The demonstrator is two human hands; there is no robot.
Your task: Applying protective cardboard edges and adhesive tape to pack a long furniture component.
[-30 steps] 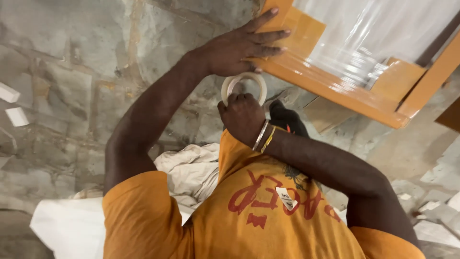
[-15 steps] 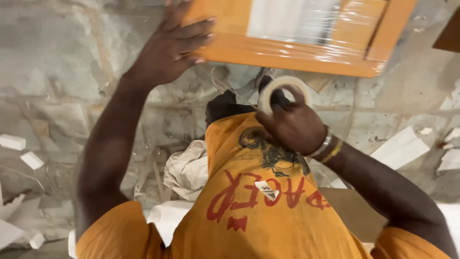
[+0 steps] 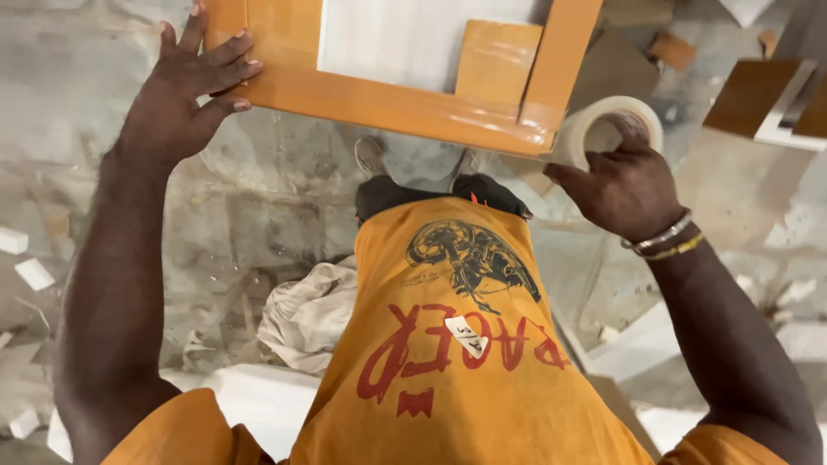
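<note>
Tape roll (image 3: 607,129), one only, pale and translucent, sits in your right hand (image 3: 624,185) at the lower right corner of one orange wooden frame (image 3: 388,99). Your fingers curl closed around the roll, thumb pointing toward the frame's corner, and the roll touches that corner. Two bangles (image 3: 663,241), one silver and one gold, circle your right wrist. Your left hand (image 3: 177,103) lies open and flat, fingers spread, pressing the frame's lower left corner. Clear glossy wrapping covers the frame's wood. Inside it sits one white panel (image 3: 396,39) and one small orange block (image 3: 495,56). A small white rectangular sticker (image 3: 466,336) sits on your orange shirt (image 3: 465,387), among red lettering. One crumpled grey cloth (image 3: 306,314) lies on the floor.
</note>
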